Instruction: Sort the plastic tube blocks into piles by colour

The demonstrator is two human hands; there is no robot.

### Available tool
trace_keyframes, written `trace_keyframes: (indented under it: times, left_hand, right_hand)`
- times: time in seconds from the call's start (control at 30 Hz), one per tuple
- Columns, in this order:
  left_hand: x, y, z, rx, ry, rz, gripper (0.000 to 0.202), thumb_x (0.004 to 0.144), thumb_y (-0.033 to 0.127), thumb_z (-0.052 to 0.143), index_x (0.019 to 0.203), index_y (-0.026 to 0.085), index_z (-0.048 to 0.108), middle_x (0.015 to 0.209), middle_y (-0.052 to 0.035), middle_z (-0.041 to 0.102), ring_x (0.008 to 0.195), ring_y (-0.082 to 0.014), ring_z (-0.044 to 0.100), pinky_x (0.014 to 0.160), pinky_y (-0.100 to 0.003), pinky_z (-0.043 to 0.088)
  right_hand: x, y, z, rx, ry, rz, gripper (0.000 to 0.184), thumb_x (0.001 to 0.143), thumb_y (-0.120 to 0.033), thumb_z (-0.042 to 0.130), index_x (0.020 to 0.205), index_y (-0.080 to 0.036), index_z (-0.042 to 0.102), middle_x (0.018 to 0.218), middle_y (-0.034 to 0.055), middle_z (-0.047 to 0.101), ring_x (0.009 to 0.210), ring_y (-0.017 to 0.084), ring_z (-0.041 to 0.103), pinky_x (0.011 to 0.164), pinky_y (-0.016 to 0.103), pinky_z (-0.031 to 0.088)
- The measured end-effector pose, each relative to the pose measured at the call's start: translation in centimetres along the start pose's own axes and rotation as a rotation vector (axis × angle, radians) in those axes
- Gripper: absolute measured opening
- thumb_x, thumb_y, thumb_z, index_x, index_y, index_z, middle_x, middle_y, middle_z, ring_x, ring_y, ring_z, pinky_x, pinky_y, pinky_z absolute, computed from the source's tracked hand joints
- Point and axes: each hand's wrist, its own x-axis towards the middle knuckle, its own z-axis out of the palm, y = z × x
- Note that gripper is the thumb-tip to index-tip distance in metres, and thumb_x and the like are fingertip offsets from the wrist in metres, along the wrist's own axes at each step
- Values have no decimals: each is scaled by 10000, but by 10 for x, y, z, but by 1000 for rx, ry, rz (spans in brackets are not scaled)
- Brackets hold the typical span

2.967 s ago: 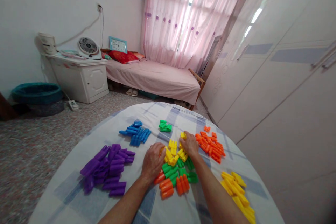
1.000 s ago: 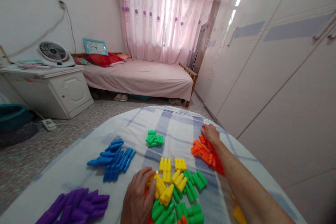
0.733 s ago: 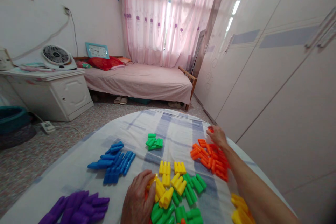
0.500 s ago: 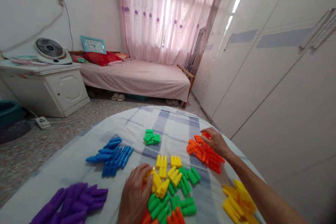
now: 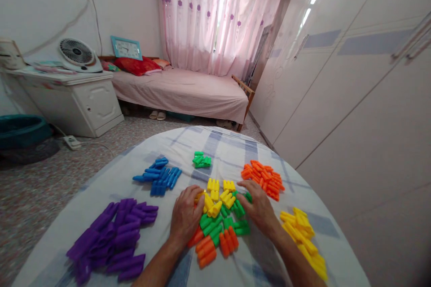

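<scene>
A mixed cluster of bullet-shaped plastic building blocks, made of joined tubes, lies mid-table: yellow blocks (image 5: 214, 208), green blocks (image 5: 210, 223) and orange blocks (image 5: 229, 241). My left hand (image 5: 186, 215) curls around the cluster's left side, its thumb and fingertips closed about a yellow block (image 5: 200, 196); orange shows beneath the palm. On the right side, my right hand (image 5: 257, 208) hovers at or rests on the green blocks, thumb and index finger apart, with no block visible between them. Its other fingers are partly hidden.
Sorted piles surround the cluster: purple (image 5: 111, 237), blue (image 5: 160, 178), small green (image 5: 202, 160), orange (image 5: 264, 177) and yellow (image 5: 305, 237). They lie on a round table with a checked cloth (image 5: 188, 141). A bed (image 5: 182, 89) and wardrobe (image 5: 353, 121) stand beyond.
My right hand has come from the orange pile back toward me and left, to the cluster's right side. My left hand keeps its place at the cluster. The camera has tilted slightly.
</scene>
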Motion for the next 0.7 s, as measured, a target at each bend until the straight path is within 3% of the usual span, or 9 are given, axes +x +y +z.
trace_keyframes:
  times: [0.17,0.4,0.53,0.63,0.7]
  left_hand:
    - [1,-3,1,8,9,22,253,862,274,407,973,195,621,1059,-62,622,1007,-217,562,928,-409,443]
    - [2,-10,3,28,8,54,273,855,320,414,976,195,626,1055,-60,633,1012,-216,574,929,-380,446]
    - [1,-11,2,28,-12,63,297,867,344,393,987,188,615,1070,-66,622,1014,-218,565,938,-383,434]
    - [2,-11,1,40,-20,66,298,862,335,389,987,186,615,1080,-64,620,1015,-218,563,938,-376,431]
    - [2,-11,1,46,-20,69,299,859,334,386,982,188,617,1075,-62,622,1005,-218,566,930,-373,434]
  right_hand:
    - [-11,-41,24,-92,-13,83,325,806,-307,553,1126,-251,571,1110,65,607,1063,238,517,886,371,372]
    - [-18,-54,26,-102,26,86,302,779,-277,593,1080,-264,597,1040,50,623,1022,228,524,885,356,357]
    - [-36,-36,1,-25,234,157,330,820,-334,537,1131,-227,563,1101,64,612,1039,217,527,913,359,366]
    - [-65,-1,-30,-62,466,292,397,830,-435,487,1139,-194,551,1124,92,602,1048,231,521,923,369,378]
    - [-89,26,-49,-120,550,438,437,829,-471,441,1138,-183,554,1109,104,608,1023,242,531,924,380,382]
